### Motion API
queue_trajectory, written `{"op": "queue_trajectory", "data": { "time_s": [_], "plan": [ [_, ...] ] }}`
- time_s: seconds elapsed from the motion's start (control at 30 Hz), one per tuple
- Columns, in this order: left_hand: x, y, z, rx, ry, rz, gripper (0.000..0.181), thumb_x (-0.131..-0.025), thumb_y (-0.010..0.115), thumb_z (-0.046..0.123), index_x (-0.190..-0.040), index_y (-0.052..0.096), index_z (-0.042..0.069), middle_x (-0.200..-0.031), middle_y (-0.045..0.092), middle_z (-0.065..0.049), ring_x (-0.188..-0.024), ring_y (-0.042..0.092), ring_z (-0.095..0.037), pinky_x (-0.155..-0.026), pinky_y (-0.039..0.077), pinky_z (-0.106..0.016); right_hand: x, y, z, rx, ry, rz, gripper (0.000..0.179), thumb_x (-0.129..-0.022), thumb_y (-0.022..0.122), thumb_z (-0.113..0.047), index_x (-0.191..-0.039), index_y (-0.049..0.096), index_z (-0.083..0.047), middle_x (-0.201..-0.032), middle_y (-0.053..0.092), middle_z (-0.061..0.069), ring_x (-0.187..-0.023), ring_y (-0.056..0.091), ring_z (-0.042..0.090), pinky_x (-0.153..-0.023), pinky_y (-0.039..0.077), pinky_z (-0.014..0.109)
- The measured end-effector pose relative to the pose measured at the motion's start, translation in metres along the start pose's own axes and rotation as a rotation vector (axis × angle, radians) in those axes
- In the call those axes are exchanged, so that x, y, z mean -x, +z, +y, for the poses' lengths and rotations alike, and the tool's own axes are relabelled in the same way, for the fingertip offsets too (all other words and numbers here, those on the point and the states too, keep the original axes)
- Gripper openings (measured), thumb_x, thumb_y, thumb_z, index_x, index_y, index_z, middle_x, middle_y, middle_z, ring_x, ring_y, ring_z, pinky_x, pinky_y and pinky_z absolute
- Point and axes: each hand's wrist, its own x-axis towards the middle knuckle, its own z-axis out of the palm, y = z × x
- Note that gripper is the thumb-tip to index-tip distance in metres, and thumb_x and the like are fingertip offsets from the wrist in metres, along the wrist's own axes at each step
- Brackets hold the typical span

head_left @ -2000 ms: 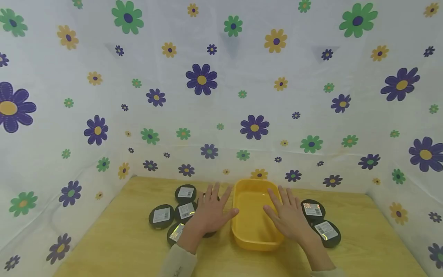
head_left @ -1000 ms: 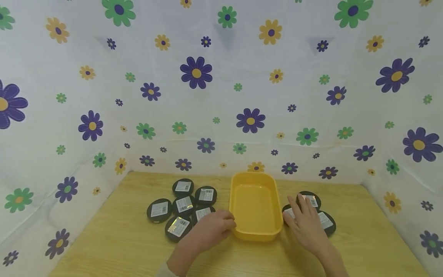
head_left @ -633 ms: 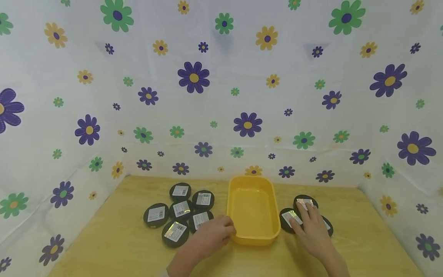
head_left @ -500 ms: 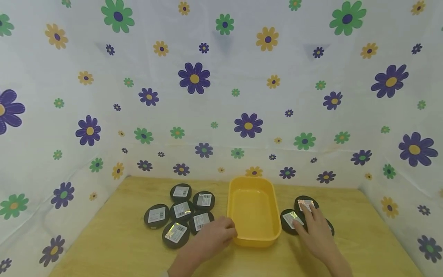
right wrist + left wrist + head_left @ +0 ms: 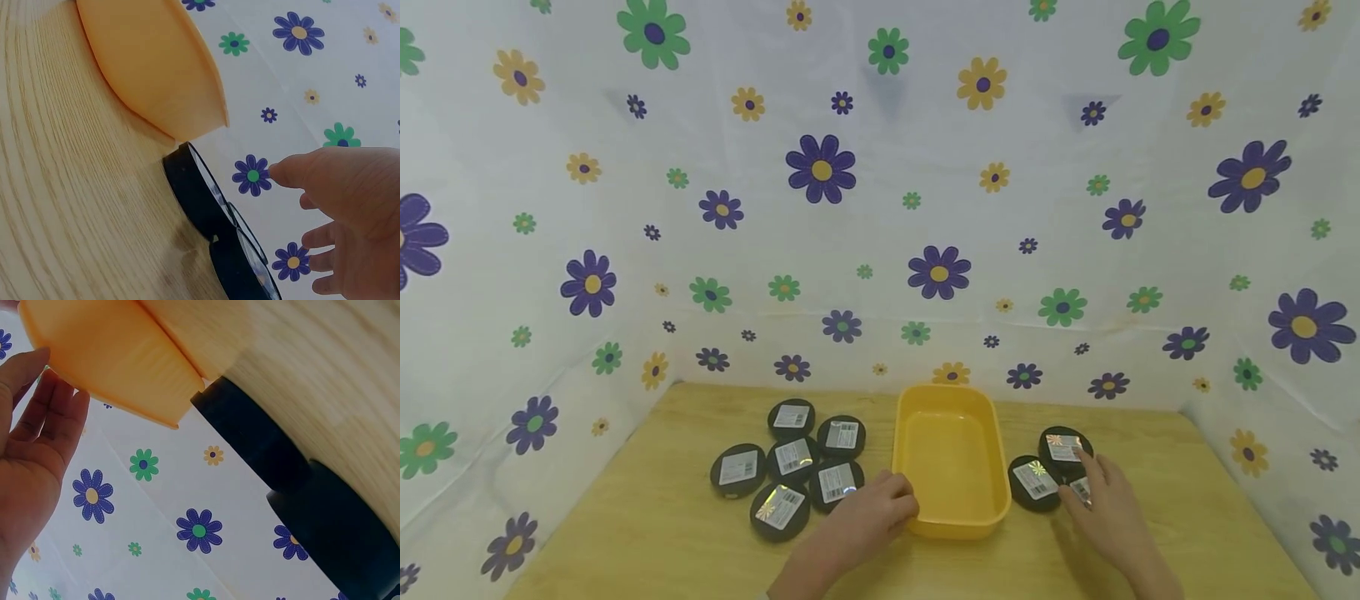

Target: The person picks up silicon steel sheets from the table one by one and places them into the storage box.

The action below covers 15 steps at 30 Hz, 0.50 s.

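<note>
A yellow plastic tray [image 5: 951,458] stands near the table's middle with nothing in it. My left hand [image 5: 874,512] pinches its rim at the near left corner; in the left wrist view the thumb and fingertips meet at the edge of the tray [image 5: 119,356]. To the right of the tray lie three thick, round black discs with white labels, among them a near-left disc [image 5: 1036,483] and a far disc [image 5: 1064,446]. My right hand [image 5: 1108,512] hovers over the third, partly hiding it. In the right wrist view its fingers are loosely bent, with nothing held.
Several more labelled black discs [image 5: 780,508] lie in a cluster left of the tray, close to my left forearm. The wooden table [image 5: 647,517] is bounded by a flower-patterned white sheet [image 5: 880,217] at the back and both sides.
My left hand has come from above the left discs to the tray's rim. My right hand went from over the tray to the right discs, then shifted slightly right and towards me.
</note>
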Motion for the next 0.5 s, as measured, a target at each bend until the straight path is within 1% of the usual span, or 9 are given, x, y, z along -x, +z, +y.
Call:
{"op": "queue_trajectory", "data": {
  "time_s": [0.13,0.2,0.33,0.43,0.5],
  "plan": [
    [0.001,0.003,-0.001,0.0,0.02,0.031,0.023,-0.073,0.083,0.006,-0.08,0.062,0.015,-0.09,0.055,0.005,-0.081,0.049,-0.011,-0.072,0.043,-0.016,0.0,-0.002,0.007,0.011,0.042,-0.01,0.064,-0.096,0.06,-0.022,-0.144,0.035,0.012,-0.139,0.031,0.048,-0.126,0.033,0.065,-0.1,0.029,0.074],
    [0.002,0.004,-0.001,0.002,0.022,0.034,0.023,-0.073,0.083,0.006,-0.08,0.062,0.015,-0.09,0.055,0.005,-0.08,0.049,-0.011,-0.072,0.043,-0.015,0.001,-0.002,0.01,0.034,0.053,-0.011,0.066,-0.095,0.062,-0.022,-0.143,0.035,0.013,-0.137,0.032,0.049,-0.125,0.034,0.065,-0.1,0.031,0.073],
    [0.002,0.005,0.0,0.009,0.012,0.02,0.022,-0.075,0.081,0.006,-0.083,0.063,0.016,-0.09,0.054,0.005,-0.081,0.049,-0.011,-0.072,0.043,-0.015,0.002,-0.004,0.015,0.046,0.08,-0.034,0.068,-0.094,0.063,-0.023,-0.142,0.034,0.014,-0.136,0.032,0.05,-0.124,0.034,0.066,-0.099,0.031,0.073],
    [0.001,0.005,0.0,0.008,-0.001,0.011,0.022,-0.076,0.08,0.005,-0.085,0.064,0.016,-0.09,0.054,0.005,-0.081,0.049,-0.011,-0.071,0.043,-0.015,0.001,-0.006,0.016,0.03,0.112,-0.061,0.069,-0.094,0.063,-0.024,-0.144,0.032,0.013,-0.138,0.029,0.051,-0.125,0.032,0.067,-0.1,0.031,0.074],
    [0.001,0.005,0.0,0.01,-0.008,0.0,0.022,-0.076,0.079,0.004,-0.085,0.063,0.016,-0.09,0.053,0.005,-0.081,0.048,-0.011,-0.071,0.042,-0.014,0.0,-0.006,0.017,0.03,0.119,-0.074,0.07,-0.094,0.063,-0.024,-0.144,0.031,0.013,-0.138,0.028,0.051,-0.125,0.033,0.067,-0.099,0.032,0.073]
  ]
}}
